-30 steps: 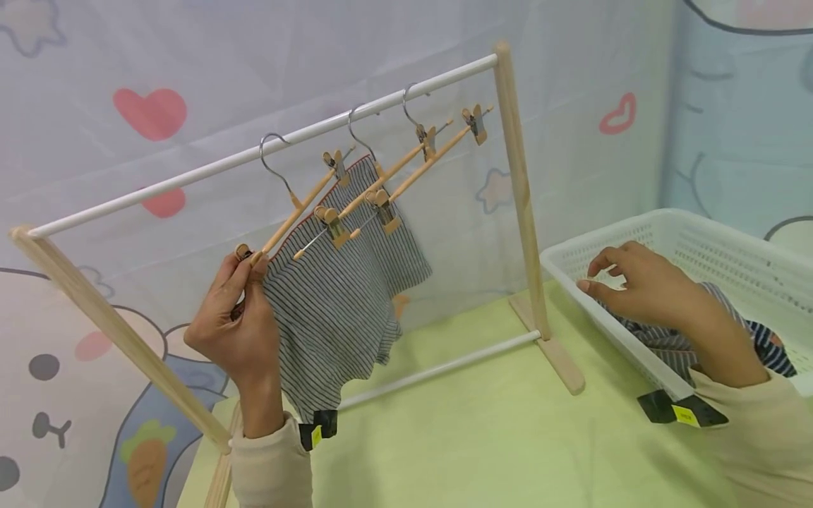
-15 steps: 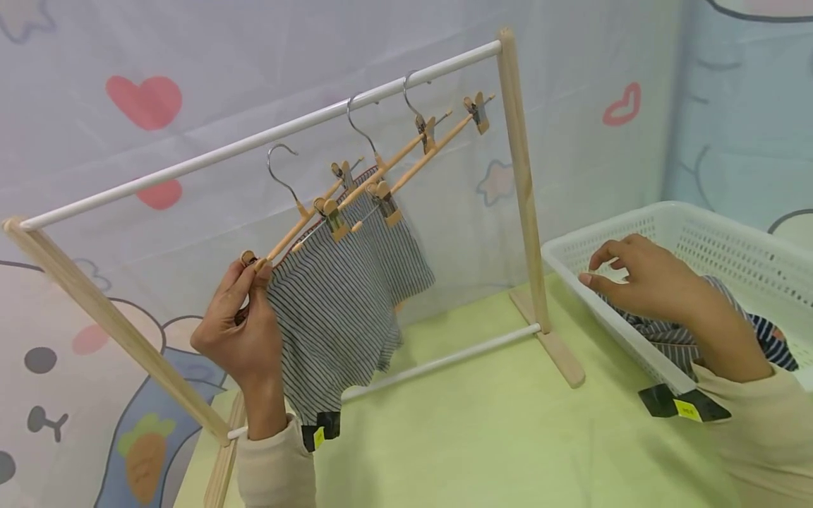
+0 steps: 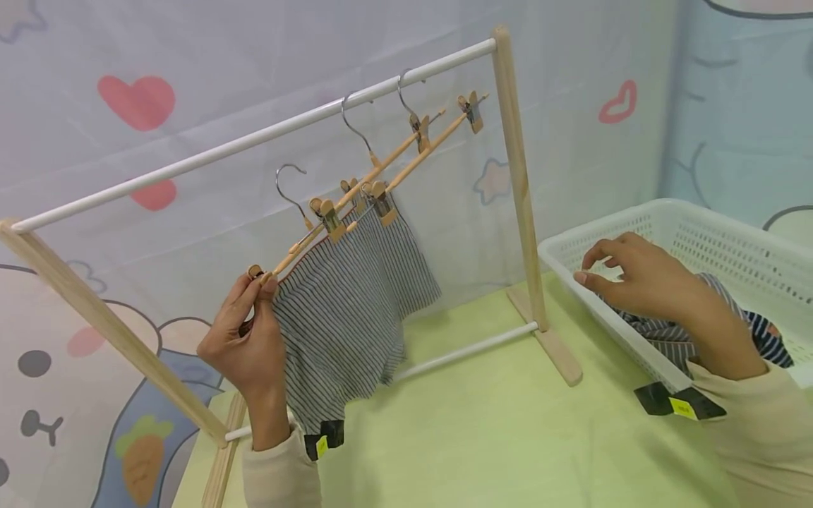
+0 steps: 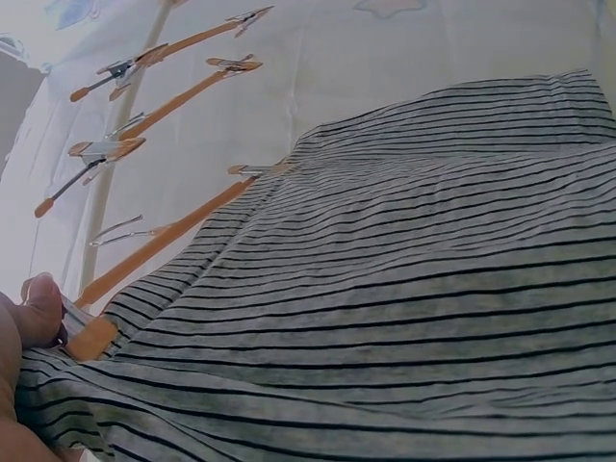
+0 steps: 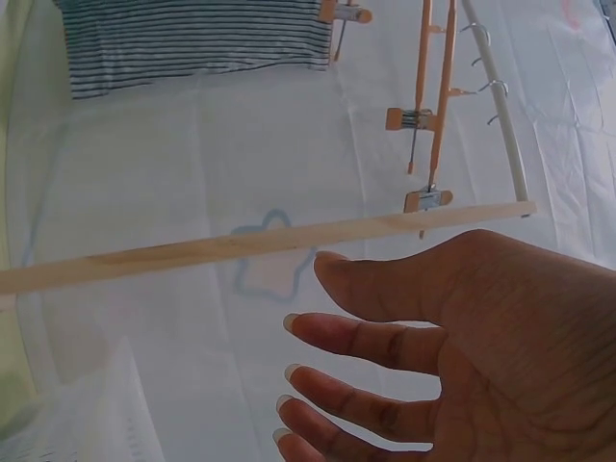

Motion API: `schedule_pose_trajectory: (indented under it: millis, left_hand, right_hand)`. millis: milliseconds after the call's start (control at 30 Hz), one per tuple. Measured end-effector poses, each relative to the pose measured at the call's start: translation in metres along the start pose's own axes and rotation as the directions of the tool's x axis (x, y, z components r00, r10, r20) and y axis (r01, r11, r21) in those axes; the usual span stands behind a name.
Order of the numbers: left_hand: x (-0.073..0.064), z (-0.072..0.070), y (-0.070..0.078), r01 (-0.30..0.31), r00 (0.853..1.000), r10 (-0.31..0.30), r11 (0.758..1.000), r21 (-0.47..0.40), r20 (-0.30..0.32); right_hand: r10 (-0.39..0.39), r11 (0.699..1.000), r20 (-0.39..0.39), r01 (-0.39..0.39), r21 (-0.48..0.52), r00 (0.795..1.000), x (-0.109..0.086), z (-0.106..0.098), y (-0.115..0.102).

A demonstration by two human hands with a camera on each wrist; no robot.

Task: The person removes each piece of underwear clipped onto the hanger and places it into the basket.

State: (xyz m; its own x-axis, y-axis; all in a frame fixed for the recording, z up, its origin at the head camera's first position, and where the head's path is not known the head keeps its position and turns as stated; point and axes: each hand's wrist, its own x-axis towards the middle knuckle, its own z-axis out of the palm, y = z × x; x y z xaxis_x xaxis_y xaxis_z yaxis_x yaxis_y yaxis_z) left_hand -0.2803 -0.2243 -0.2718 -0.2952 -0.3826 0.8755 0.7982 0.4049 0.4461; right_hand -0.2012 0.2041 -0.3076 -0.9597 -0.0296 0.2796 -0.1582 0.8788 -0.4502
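My left hand (image 3: 250,346) pinches the near clip end of a wooden clip hanger (image 3: 295,254). From this hanger's clips hangs a grey garment with dark stripes (image 3: 343,310) and a thin red top edge. The hanger's metal hook (image 3: 288,185) stands apart from the white top rail (image 3: 254,143), below it. In the left wrist view the striped cloth (image 4: 385,289) spreads wide, and the thumb (image 4: 40,306) lies by the near clip. My right hand (image 3: 648,282) hovers over the white basket (image 3: 654,209); the right wrist view shows its fingers (image 5: 375,342) loosely bent, holding nothing.
Two other wooden clip hangers, one nearer (image 3: 396,154) and one farther right (image 3: 438,143), hang on the rail without clothes. Wooden posts (image 3: 517,183) hold the rack up. Striped clothes (image 3: 667,346) lie in the basket. A pale green table (image 3: 483,437) lies beneath.
My left hand has lowered the hanger and moved it slightly right; its hook has come away from the rail. The garment moved with it. My right hand stays over the basket.
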Motion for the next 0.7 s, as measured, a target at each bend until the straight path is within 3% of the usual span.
schedule_pose_trajectory:
  millis: [533, 700]
  left_hand:
    - [-0.022, -0.008, -0.014, 0.094, 0.994, -0.093, 0.995, -0.016, 0.064]
    - [-0.026, -0.008, -0.014, 0.091, 0.993, -0.089, 0.996, -0.023, 0.074]
  right_hand:
    - [-0.003, 0.999, 0.024, 0.002, 0.037, 1.000, 0.004, 0.004, -0.006]
    - [-0.008, 0.998, 0.028, 0.007, 0.059, 1.000, 0.004, 0.007, -0.011]
